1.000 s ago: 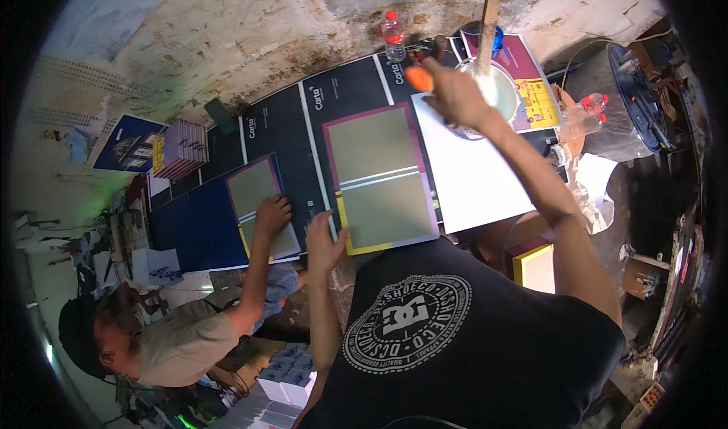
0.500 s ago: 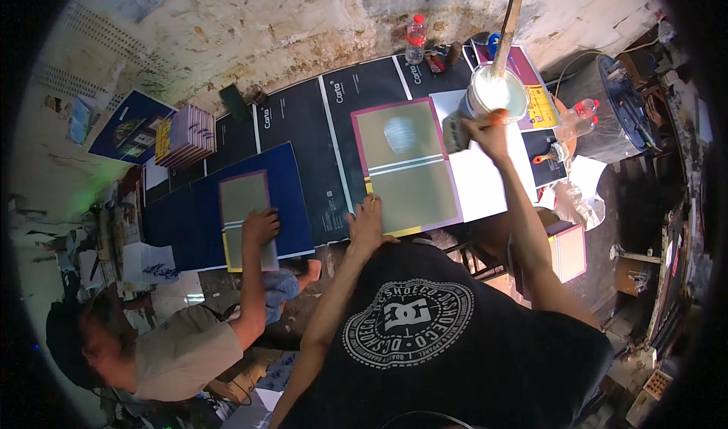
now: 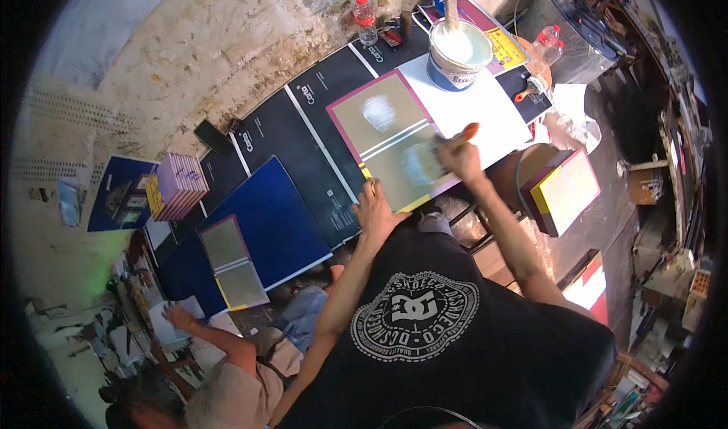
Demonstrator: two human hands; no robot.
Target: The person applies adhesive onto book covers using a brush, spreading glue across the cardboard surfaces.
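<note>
In front of me lies a grey-brown cover sheet (image 3: 398,137) with maroon and yellow edges and two white stripes across its middle. A whitish wet patch (image 3: 379,113) marks its far half. My right hand (image 3: 461,160) is closed around a paint brush (image 3: 471,131) with an orange handle. Its bristles, blurred, are at a second whitish patch (image 3: 421,163) on the near half. Spread along the near left corner of the sheet, my left hand (image 3: 375,207) presses on its edge and grips nothing. Beyond the sheet stands a bucket (image 3: 461,53) of white liquid with a wooden stick in it.
A co-worker's hand (image 3: 179,317) is over papers at the left. A similar cover sheet (image 3: 233,266) lies on a blue board (image 3: 277,201). Stacked books (image 3: 180,188), a red-capped bottle (image 3: 365,23) and another brush (image 3: 527,94) are around the table. A box-like stack (image 3: 565,190) stands at right.
My right hand has brought the brush from beside the bucket onto the sheet's near half, where a second whitish patch shows. The co-worker's hand has left the other sheet. The view has shifted.
</note>
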